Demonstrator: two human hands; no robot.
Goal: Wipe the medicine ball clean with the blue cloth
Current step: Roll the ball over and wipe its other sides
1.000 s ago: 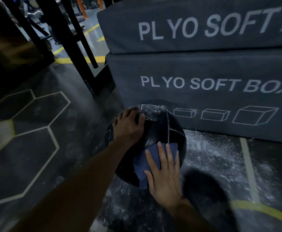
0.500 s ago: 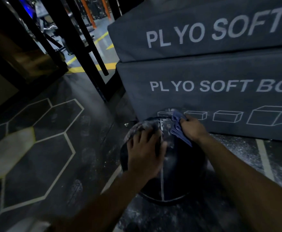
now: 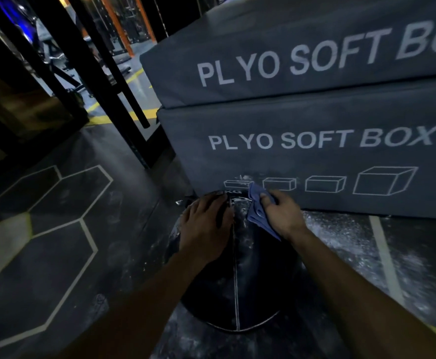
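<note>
A black medicine ball [image 3: 242, 281] with white seams sits on the dark gym floor just in front of me, dusted with white chalk near its top. My left hand [image 3: 205, 229] lies spread on the ball's upper left side. My right hand [image 3: 283, 216] grips the bunched blue cloth [image 3: 259, 213] against the ball's upper right, close to the soft box behind it. The ball's far side is hidden.
Two stacked grey plyo soft boxes [image 3: 315, 156] stand right behind the ball. Black rack posts [image 3: 113, 99] rise at the left. White chalk dust [image 3: 341, 234] covers the floor to the right. Hexagon floor markings [image 3: 64, 224] lie to the left.
My right hand has gone from pressing the cloth flat on the ball's near side to gripping it bunched at the top right. My left hand slid to the upper left.
</note>
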